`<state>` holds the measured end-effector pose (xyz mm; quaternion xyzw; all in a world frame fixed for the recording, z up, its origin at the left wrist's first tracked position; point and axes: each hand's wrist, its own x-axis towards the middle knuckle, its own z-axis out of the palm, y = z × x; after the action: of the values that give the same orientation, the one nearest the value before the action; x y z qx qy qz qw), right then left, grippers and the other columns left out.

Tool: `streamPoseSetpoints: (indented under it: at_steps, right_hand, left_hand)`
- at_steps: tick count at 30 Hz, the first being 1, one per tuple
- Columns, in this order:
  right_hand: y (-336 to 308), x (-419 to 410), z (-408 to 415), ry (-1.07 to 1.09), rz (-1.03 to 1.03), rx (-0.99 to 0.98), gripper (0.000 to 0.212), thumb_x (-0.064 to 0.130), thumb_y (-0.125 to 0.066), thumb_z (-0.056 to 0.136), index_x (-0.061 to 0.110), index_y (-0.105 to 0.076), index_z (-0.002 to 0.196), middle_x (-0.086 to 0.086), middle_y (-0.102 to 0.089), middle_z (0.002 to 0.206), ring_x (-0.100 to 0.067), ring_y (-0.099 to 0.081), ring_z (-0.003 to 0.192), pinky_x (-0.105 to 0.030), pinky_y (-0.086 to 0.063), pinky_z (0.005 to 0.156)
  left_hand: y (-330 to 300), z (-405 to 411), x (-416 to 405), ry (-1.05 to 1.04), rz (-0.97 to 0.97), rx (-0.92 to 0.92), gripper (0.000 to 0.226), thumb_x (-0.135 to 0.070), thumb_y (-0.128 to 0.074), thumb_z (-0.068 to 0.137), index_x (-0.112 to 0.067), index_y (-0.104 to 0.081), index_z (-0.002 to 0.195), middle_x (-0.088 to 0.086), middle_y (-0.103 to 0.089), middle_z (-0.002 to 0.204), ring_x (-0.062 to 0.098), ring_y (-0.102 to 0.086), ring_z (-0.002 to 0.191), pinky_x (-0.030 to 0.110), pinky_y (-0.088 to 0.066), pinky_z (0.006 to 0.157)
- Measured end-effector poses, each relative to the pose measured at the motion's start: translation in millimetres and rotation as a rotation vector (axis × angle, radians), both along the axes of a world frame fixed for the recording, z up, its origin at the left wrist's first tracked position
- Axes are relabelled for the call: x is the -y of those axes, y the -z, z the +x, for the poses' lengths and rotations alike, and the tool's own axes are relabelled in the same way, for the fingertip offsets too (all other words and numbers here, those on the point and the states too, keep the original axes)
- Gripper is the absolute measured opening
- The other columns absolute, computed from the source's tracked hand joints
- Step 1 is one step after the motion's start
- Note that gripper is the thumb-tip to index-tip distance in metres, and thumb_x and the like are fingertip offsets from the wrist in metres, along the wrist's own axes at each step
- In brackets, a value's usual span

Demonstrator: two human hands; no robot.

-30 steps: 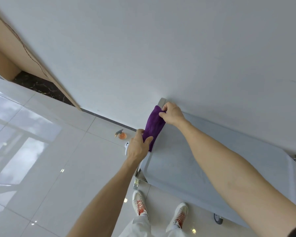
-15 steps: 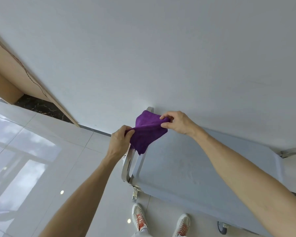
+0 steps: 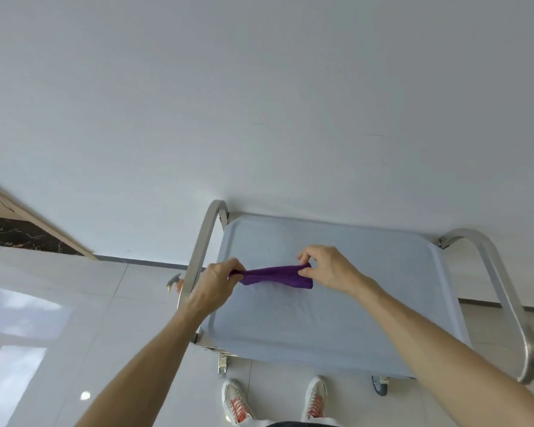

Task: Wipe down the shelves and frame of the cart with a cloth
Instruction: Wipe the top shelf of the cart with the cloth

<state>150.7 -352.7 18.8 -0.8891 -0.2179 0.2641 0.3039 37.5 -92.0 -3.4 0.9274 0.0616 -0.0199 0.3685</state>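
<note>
A purple cloth (image 3: 275, 275) is stretched between both hands just above the cart's pale blue top shelf (image 3: 336, 309). My left hand (image 3: 216, 282) pinches its left end over the shelf's left edge. Its right end is gripped by my right hand (image 3: 327, 266) above the shelf's middle. The cart has a metal frame with a curved left handle bar (image 3: 201, 251) and a matching right bar (image 3: 503, 291). Lower shelves are hidden beneath the top one.
The cart stands against a white wall (image 3: 259, 103) on glossy white floor tiles (image 3: 43, 318). A spray bottle (image 3: 175, 282) sits on the floor behind the left bar. My two shoes (image 3: 275, 402) are at the cart's near side, beside a caster wheel (image 3: 379, 385).
The view has swung right and down, so the whole top shelf shows. Both hands have carried the cloth from the left handle bar to over the shelf and pulled it out flat.
</note>
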Motion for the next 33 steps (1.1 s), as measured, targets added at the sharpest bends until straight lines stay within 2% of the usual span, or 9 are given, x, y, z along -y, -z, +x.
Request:
streamPoseSetpoints:
  at_steps: [4, 7, 11, 15, 17, 21, 24, 28, 33]
  right_hand:
    - [58, 24, -59, -0.113, -0.152, -0.181, 0.011, 0.021, -0.074, 0.082, 0.022, -0.065, 0.088, 0.004, -0.069, 0.097, -0.011, -0.064, 0.084, -0.024, -0.052, 0.075]
    - [77, 31, -85, -0.17, -0.229, -0.285, 0.016, 0.028, -0.073, 0.081, 0.033, -0.058, 0.081, 0.008, -0.065, 0.091, -0.008, -0.06, 0.076, -0.024, -0.05, 0.07]
    - [76, 24, -73, -0.074, -0.182, -0.249, 0.008, 0.022, -0.069, 0.086, 0.023, -0.062, 0.09, 0.001, -0.067, 0.09, -0.013, -0.06, 0.074, -0.031, -0.052, 0.072]
    - [74, 19, -49, 0.158, -0.117, -0.085, 0.016, 0.016, -0.056, 0.097, 0.012, -0.062, 0.112, -0.003, -0.068, 0.107, -0.015, -0.064, 0.094, -0.022, -0.05, 0.083]
    - [74, 21, -44, 0.186, -0.126, -0.066, 0.024, 0.016, -0.053, 0.1, 0.009, -0.058, 0.122, -0.006, -0.064, 0.119, -0.017, -0.062, 0.106, -0.025, -0.05, 0.093]
    - [84, 31, -50, 0.131, -0.191, -0.046, 0.028, 0.017, -0.05, 0.101, 0.009, -0.056, 0.127, -0.008, -0.058, 0.131, -0.021, -0.055, 0.12, -0.027, -0.045, 0.099]
    - [100, 43, -61, 0.098, -0.228, -0.01, 0.029, 0.017, -0.049, 0.1, 0.01, -0.056, 0.128, -0.006, -0.056, 0.132, -0.022, -0.051, 0.12, -0.028, -0.043, 0.099]
    - [124, 65, -78, 0.026, -0.272, 0.133, 0.034, 0.011, -0.052, 0.097, 0.011, -0.057, 0.131, -0.006, -0.05, 0.14, -0.025, -0.046, 0.129, -0.033, -0.04, 0.106]
    - [145, 83, -73, 0.003, -0.243, 0.296, 0.04, 0.004, -0.064, 0.089, 0.006, -0.062, 0.129, -0.015, -0.049, 0.145, -0.034, -0.047, 0.135, -0.045, -0.041, 0.11]
  left_hand:
    - [50, -46, 16, 0.165, 0.005, -0.284, 0.006, -0.009, -0.065, 0.09, -0.01, -0.07, 0.095, 0.001, -0.073, 0.091, 0.021, -0.067, 0.081, 0.036, -0.053, 0.076]
    - [68, -65, 17, 0.275, 0.038, -0.401, 0.007, -0.016, -0.062, 0.094, -0.013, -0.068, 0.099, 0.0, -0.072, 0.101, 0.017, -0.069, 0.089, 0.031, -0.055, 0.081]
    - [64, -47, 16, 0.194, 0.01, -0.382, 0.017, -0.005, -0.055, 0.095, -0.012, -0.068, 0.102, 0.003, -0.071, 0.1, 0.022, -0.068, 0.09, 0.032, -0.055, 0.081]
    - [52, -17, 25, -0.098, 0.005, -0.225, 0.026, -0.002, -0.048, 0.097, -0.01, -0.066, 0.114, 0.004, -0.065, 0.117, 0.023, -0.065, 0.099, 0.034, -0.056, 0.083]
    - [48, -8, 31, -0.114, 0.012, -0.17, 0.025, -0.005, -0.049, 0.098, -0.008, -0.064, 0.118, 0.005, -0.062, 0.123, 0.023, -0.064, 0.104, 0.032, -0.055, 0.084]
    - [51, -8, 43, 0.052, 0.046, -0.1, 0.023, 0.0, -0.052, 0.095, -0.003, -0.067, 0.113, 0.011, -0.066, 0.117, 0.026, -0.065, 0.1, 0.034, -0.055, 0.083]
    - [64, -14, 53, 0.224, 0.166, -0.146, 0.028, -0.005, -0.054, 0.095, -0.009, -0.064, 0.12, 0.007, -0.061, 0.125, 0.024, -0.058, 0.111, 0.037, -0.049, 0.095]
    - [92, -13, 64, 0.548, 0.506, -0.183, 0.042, -0.018, -0.053, 0.095, -0.029, -0.047, 0.135, 0.002, -0.031, 0.156, 0.026, -0.028, 0.144, 0.045, -0.025, 0.118]
    - [114, 10, 86, 0.832, 0.661, -0.142, 0.054, -0.034, -0.053, 0.097, -0.04, -0.026, 0.143, 0.002, -0.012, 0.164, 0.035, -0.019, 0.148, 0.063, -0.021, 0.115]
